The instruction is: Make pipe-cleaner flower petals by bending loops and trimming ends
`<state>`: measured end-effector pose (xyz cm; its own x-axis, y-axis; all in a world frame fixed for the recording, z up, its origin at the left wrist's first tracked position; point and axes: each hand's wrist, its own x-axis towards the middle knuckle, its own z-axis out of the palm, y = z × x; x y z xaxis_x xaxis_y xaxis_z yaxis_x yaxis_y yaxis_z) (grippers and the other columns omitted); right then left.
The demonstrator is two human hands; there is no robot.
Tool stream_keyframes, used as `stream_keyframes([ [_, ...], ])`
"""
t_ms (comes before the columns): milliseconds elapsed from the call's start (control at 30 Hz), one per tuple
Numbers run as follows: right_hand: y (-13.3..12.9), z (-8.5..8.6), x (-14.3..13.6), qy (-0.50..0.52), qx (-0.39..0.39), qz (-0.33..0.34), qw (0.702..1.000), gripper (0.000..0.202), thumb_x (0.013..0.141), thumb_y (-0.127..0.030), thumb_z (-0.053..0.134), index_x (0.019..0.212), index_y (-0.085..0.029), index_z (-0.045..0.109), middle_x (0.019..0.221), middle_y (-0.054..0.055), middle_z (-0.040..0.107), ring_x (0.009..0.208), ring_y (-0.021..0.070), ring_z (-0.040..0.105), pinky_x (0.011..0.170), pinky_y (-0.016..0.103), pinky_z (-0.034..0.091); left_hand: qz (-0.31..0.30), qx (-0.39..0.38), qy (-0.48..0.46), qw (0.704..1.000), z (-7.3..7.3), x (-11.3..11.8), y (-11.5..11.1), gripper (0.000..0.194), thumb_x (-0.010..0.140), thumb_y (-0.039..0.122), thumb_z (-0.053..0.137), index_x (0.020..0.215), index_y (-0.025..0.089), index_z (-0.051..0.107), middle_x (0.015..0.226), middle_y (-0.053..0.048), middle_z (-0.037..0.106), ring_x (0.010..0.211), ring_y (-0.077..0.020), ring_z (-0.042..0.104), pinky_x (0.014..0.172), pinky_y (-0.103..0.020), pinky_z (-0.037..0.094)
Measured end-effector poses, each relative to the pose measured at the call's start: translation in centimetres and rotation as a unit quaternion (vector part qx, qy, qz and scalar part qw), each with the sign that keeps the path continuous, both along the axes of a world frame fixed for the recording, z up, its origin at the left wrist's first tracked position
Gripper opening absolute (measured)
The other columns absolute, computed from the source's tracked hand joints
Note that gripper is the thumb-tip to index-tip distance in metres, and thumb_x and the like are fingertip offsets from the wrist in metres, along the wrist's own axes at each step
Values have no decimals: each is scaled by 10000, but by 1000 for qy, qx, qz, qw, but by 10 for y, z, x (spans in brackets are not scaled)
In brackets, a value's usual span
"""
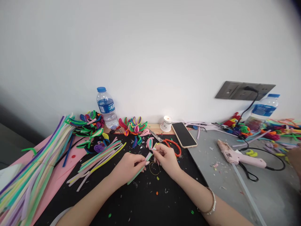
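Observation:
Over the black mat, my left hand (133,164) pinches a bundle of pale green pipe cleaners (136,179) between thumb and fingers. My right hand (164,157) has its fingers closed at the bundle's upper end, close to my left fingertips. A pink and teal looped petal (150,143) shows just beyond my fingers; whether it is joined to the bundle is hard to tell. Thin wire loops (154,169) hang or lie beneath my right hand. Scissors with orange handles (178,150) rest right behind that hand.
Loose pipe cleaners (103,157) and a large bundle (39,175) are at the left. A water bottle (107,108), paper cup (166,123) and phone (184,135) stand or lie at the back. A corded glue gun (244,158) lies right, near another person's hand (294,160).

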<state>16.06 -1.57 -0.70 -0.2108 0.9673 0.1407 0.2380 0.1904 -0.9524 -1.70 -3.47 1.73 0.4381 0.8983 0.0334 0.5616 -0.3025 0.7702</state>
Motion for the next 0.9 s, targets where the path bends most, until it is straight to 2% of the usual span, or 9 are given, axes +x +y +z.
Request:
stream_keyframes([
  [133,0,-1,1,-32,29,-3,999,157,806,-308,501,695,-197,489,479,-56,481,378,86,418,408,203,346,-1,7,13,1000,1,0,-1,330,836,303,462,594,168,641,580,6,672,527,-120,588,563,-195,393],
  [233,1,1,4,-98,96,-19,990,175,818,-289,501,671,-196,491,506,-50,474,430,90,430,450,204,347,0,-6,10,1000,-1,0,-2,352,836,324,456,579,170,640,554,6,664,505,-119,584,541,-194,393],
  [367,3,7,10,-209,188,2,960,181,853,-264,465,689,-192,495,583,-33,491,523,98,442,515,204,337,-12,-45,-9,999,-5,-1,-4,361,833,348,444,578,169,626,547,1,665,499,-126,601,537,-195,421],
  [467,5,12,13,-281,223,53,932,200,880,-225,409,697,-189,481,632,-19,506,567,102,457,548,204,339,-23,-83,-22,996,-6,-1,-5,357,823,364,454,561,160,585,555,-8,668,493,-133,615,534,-201,447],
  [567,6,14,13,-321,241,68,913,220,896,-199,363,710,-188,480,646,-9,509,569,105,457,550,203,339,-22,-142,-55,988,-4,0,-5,317,814,387,472,620,152,562,565,-16,660,502,-154,634,511,-217,459],
  [733,-1,11,6,-338,258,56,903,255,899,-212,352,678,-193,477,618,-3,520,544,110,470,520,206,328,-43,-264,-178,947,-3,4,-5,322,846,458,425,829,152,522,644,-22,649,545,-160,642,529,-245,469],
  [833,-7,9,1,-338,263,56,902,270,896,-221,359,651,-196,470,590,-6,519,521,112,470,508,212,320,-53,-320,-241,915,-8,7,-6,346,851,491,404,797,159,484,634,-9,607,523,-145,614,519,-255,472],
  [900,-10,10,-1,-336,257,54,904,268,892,-228,368,645,-198,466,582,-8,521,509,111,471,506,214,320,-50,-345,-267,898,-11,9,-8,344,842,497,420,759,166,465,596,30,531,442,-96,526,472,-234,447],
])
